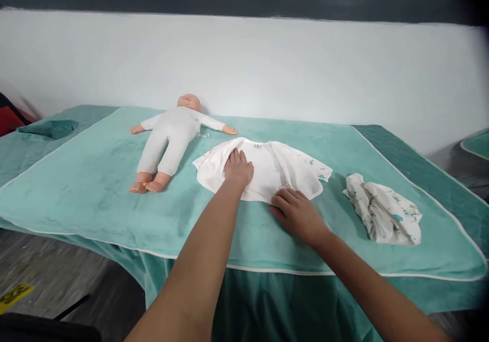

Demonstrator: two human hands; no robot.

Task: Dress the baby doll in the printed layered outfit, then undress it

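Note:
A white baby shirt (262,166) with small printed figures on its sleeves lies spread open on the green cloth, its neck label facing up. My left hand (239,170) rests flat on the shirt's inside, left of the middle, fingers stretched out toward the collar. At the lower front edge of the shirt, my right hand (297,214) has its fingers curled onto the fabric, pinching the edge; the thumb is partly hidden. A baby doll (173,133) in a white bodysuit lies on its back to the left, arms spread, one hand near the shirt's left sleeve.
A crumpled white printed baby garment (385,209) lies to the right. The green cloth (76,179) with white piping covers the table and hangs over its front edge. Behind stands a white wall (267,67). A dark object (46,326) is at the lower left.

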